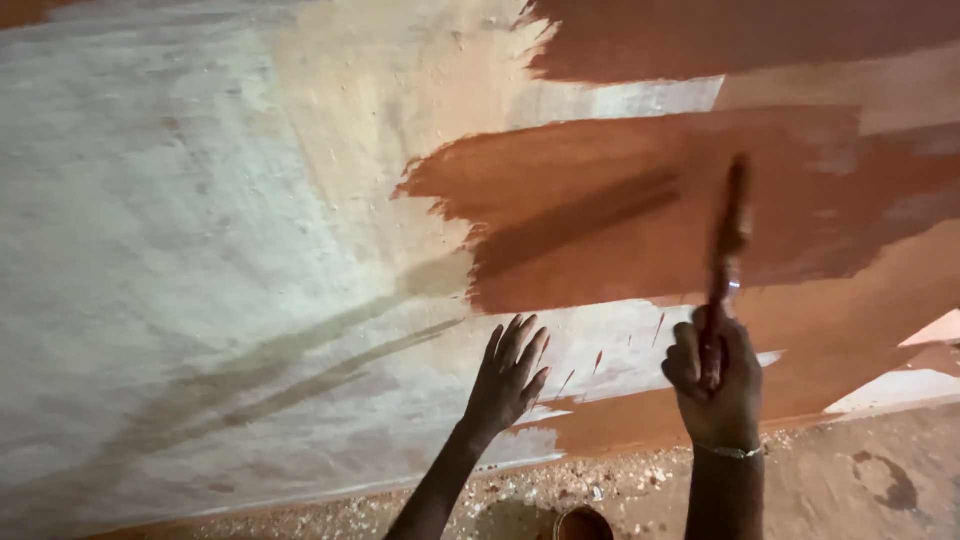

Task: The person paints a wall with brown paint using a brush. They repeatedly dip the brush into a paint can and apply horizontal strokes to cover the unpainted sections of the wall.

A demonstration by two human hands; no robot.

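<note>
My right hand is shut on the handle of a paintbrush, whose bristles press against a reddish-brown painted band on the wall. The brush is blurred. A thin bracelet circles that wrist. My left hand rests flat on the wall with its fingers spread, on a pale unpainted patch just left of the brush hand. It holds nothing.
The wall's left part is bare and whitish-grey, with broad reddish-brown strokes across the right. Below runs a dirt floor strewn with pale chips. A round dark object sits at the bottom edge between my arms.
</note>
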